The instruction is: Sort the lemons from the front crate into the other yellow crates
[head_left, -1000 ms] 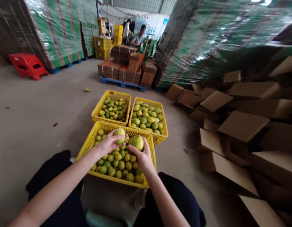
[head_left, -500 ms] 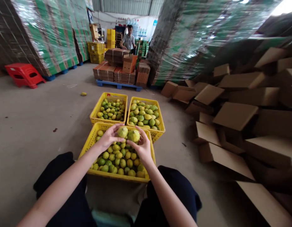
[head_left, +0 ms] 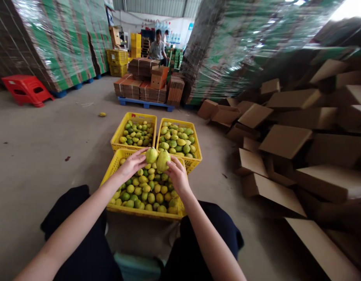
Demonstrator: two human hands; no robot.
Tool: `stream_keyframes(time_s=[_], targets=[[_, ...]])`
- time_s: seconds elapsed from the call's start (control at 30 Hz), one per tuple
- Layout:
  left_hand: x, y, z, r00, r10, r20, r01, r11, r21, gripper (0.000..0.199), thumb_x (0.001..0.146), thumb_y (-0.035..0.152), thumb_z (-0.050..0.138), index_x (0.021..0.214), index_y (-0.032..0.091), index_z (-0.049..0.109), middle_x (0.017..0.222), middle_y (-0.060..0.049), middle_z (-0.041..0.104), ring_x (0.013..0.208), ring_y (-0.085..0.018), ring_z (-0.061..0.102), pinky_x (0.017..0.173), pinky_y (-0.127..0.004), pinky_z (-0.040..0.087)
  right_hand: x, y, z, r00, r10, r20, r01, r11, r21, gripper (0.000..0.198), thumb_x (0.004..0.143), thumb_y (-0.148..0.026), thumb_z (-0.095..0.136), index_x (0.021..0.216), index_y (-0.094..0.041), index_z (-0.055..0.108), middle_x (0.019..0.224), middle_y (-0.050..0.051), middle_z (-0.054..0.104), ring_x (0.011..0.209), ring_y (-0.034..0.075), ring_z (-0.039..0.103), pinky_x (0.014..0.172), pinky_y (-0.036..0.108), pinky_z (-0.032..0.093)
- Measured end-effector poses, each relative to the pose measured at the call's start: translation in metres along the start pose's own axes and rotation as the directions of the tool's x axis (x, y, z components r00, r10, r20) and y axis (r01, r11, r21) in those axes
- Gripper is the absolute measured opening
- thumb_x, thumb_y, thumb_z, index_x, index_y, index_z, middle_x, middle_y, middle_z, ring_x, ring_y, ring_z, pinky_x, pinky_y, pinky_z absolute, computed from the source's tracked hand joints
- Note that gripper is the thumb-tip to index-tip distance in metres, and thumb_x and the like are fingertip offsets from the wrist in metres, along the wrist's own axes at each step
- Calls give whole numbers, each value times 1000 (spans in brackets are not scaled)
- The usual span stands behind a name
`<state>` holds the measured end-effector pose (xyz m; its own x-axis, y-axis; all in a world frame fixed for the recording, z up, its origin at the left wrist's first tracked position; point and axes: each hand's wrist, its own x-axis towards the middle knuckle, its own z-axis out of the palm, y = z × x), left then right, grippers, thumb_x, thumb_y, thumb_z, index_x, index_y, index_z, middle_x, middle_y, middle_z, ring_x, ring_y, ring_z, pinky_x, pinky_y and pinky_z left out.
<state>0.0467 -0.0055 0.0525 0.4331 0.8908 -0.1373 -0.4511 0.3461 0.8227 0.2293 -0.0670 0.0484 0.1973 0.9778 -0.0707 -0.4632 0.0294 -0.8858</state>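
Note:
Two yellow-green lemons are held side by side above the near yellow crate (head_left: 145, 212). My left hand (head_left: 134, 163) is closed on the left lemon (head_left: 151, 155). The right lemon (head_left: 163, 161), tilted a little, is gripped by my right hand (head_left: 177, 174). Below them the near crate is filled with many yellow and green lemons (head_left: 147, 188). Just beyond stand two more yellow crates: the back left crate (head_left: 112, 142) holds smaller-looking fruit, and the back right crate (head_left: 199, 150) holds larger-looking, greener fruit.
Opened cardboard boxes (head_left: 285, 141) are heaped on the right. Flat cartons on a blue pallet (head_left: 145, 104) stand ahead, with a person (head_left: 157, 48) behind them. A red stool (head_left: 27, 90) is at left, and a single lemon (head_left: 102, 114) lies on the floor. Wrapped green stacks (head_left: 66, 43) rise on both sides.
Both lemons have turned in my fingers; the right one now shows more of its side. My hands shifted slightly. The person in the background has bent a little, and another person shows behind.

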Motion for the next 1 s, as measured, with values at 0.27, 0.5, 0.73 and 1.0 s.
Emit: stream_keyframes(time_s=[0.27,0.5,0.73,1.0], targets=[[-8,-18,8,993,-98,-63,109,973,204,40,71,19,81,108,19,67,106,-7,71,104,-23,65,93,-34,51,-5,17,13,987,143,77,-132,982,-134,38,64,-44,86,90,-21,71,80,0,71,69,19,66,57,31,57],[-3,-8,-6,999,-17,-39,31,922,385,29,70,26,82,94,20,68,95,-3,69,100,-22,62,96,-34,47,-4,15,16,980,185,66,-183,982,-38,38,63,-45,86,84,-20,67,74,0,70,58,17,64,45,27,54],[-25,-31,-9,824,-499,269,219,719,660,21,74,32,73,93,23,75,81,-4,70,67,-23,67,74,-41,54,9,-5,-1,985,145,-97,-131,982,134,41,59,-46,85,82,-20,64,76,4,72,81,28,72,59,37,61],[-35,-51,-27,763,-645,-44,565,632,530,14,71,29,75,80,20,68,60,0,62,44,-19,57,43,-29,45,5,-11,-23,969,213,-124,-195,971,141,34,64,-46,84,81,-21,67,74,6,73,68,26,71,46,35,58]])
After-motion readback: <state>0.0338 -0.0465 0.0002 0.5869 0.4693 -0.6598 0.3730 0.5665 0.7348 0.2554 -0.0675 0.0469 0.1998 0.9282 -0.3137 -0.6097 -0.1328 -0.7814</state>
